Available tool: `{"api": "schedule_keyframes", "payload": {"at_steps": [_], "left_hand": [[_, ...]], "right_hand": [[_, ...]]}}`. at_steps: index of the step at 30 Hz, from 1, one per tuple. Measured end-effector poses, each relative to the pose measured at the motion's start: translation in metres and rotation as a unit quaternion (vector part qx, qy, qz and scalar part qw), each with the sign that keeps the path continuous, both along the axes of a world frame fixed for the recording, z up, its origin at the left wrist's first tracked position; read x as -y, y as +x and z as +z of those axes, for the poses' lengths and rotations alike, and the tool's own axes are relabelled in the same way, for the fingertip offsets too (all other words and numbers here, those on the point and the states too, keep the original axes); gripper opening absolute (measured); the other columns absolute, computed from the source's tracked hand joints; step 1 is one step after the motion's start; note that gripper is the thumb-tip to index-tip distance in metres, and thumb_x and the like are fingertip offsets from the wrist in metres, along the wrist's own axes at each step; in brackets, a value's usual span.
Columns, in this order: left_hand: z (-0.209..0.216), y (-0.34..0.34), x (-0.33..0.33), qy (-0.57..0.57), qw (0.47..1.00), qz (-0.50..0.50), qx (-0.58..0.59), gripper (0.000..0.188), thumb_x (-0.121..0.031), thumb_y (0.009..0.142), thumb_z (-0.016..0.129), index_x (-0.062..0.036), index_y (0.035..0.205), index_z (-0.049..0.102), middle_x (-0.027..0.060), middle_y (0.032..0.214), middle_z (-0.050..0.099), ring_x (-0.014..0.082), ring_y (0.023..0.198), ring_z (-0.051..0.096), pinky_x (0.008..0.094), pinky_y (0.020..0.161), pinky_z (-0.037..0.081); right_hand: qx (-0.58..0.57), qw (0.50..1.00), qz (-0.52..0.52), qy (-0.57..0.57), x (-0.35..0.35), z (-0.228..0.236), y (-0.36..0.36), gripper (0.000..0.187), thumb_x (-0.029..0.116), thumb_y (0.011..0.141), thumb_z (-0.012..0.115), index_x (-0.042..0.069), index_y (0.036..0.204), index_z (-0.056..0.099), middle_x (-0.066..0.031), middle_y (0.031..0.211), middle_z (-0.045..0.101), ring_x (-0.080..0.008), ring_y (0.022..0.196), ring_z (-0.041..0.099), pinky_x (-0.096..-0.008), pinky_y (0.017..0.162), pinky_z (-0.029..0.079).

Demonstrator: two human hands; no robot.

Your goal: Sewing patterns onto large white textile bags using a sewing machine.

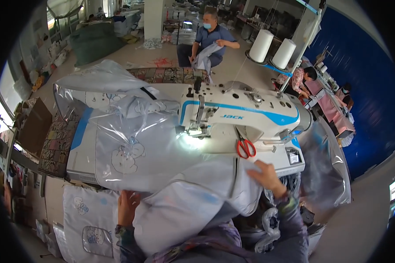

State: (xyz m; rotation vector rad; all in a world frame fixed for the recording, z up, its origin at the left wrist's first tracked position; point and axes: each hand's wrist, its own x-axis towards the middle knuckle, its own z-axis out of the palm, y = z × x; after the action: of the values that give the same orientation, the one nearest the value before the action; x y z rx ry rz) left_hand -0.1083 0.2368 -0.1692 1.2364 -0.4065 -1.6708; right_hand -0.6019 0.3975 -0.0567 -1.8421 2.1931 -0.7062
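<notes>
Left hand (128,205) at the cloth's near edge, lower centre-left, palm down, fingers partly hidden; can't tell from here if it's pinching. Right hand (267,177), right of centre, fingers bent, tips at the cloth's edge by a dark strip (235,176); a pinch or just a touch, can't tell. Pale grey cloth (175,215) runs from the lap at bottom centre up over the machine bed (81,164) at left, bear print (126,158) face up. Hands sit wide apart, probably to spread the slack and keep its weight from dragging. Sewing machine (245,109) mid-frame, lamp lit at the needle, likely for seeing the stitch spot. Red scissors (245,148) under its arm, presumably for quick reach. Spools (262,46) stand upper right, thread running down toward the machine.
</notes>
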Motion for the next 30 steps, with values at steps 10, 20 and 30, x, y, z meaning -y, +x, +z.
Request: {"api": "schedule_keyframes", "payload": {"at_steps": [10, 20, 30], "left_hand": [[0.027, 0.038, 0.094, -0.272, 0.921, 0.066, 0.27, 0.027, -0.024, 0.104, 0.062, -0.0079, 0.083, 0.064, -0.0071, 0.071, 0.051, 0.0026, 0.066, 0.047, 0.0226, 0.055, 0.036], [0.015, 0.02, 0.223, -0.41, 0.579, -0.028, 0.704, 0.035, -0.033, 0.104, 0.055, -0.003, 0.088, 0.062, 0.0255, 0.083, 0.066, 0.0468, 0.077, 0.063, 0.0537, 0.066, 0.046], [0.011, 0.034, 0.189, -0.424, 0.609, 0.022, 0.67, 0.031, -0.024, 0.105, 0.054, 0.0019, 0.094, 0.066, 0.0234, 0.081, 0.067, 0.0443, 0.074, 0.064, 0.0505, 0.064, 0.047]], "right_hand": [[-0.155, 0.987, 0.042, 0.0, 0.006, -0.011, 0.031, 0.026, 0.024, 0.085, 0.078, 0.004, 0.095, 0.064, -0.0158, 0.075, 0.064, -0.0374, 0.07, 0.064, -0.0468, 0.063, 0.051], [-0.074, 0.995, 0.055, -0.026, -0.02, -0.039, 0.061, 0.023, 0.022, 0.086, 0.077, 0.005, 0.09, 0.062, -0.0155, 0.076, 0.063, -0.0371, 0.074, 0.065, -0.0468, 0.063, 0.052], [0.08, 0.993, -0.087, 0.004, -0.001, -0.049, 0.064, 0.026, 0.024, 0.089, 0.075, -0.002, 0.093, 0.068, -0.0215, 0.077, 0.064, -0.0375, 0.068, 0.063, -0.0411, 0.064, 0.05]]}}
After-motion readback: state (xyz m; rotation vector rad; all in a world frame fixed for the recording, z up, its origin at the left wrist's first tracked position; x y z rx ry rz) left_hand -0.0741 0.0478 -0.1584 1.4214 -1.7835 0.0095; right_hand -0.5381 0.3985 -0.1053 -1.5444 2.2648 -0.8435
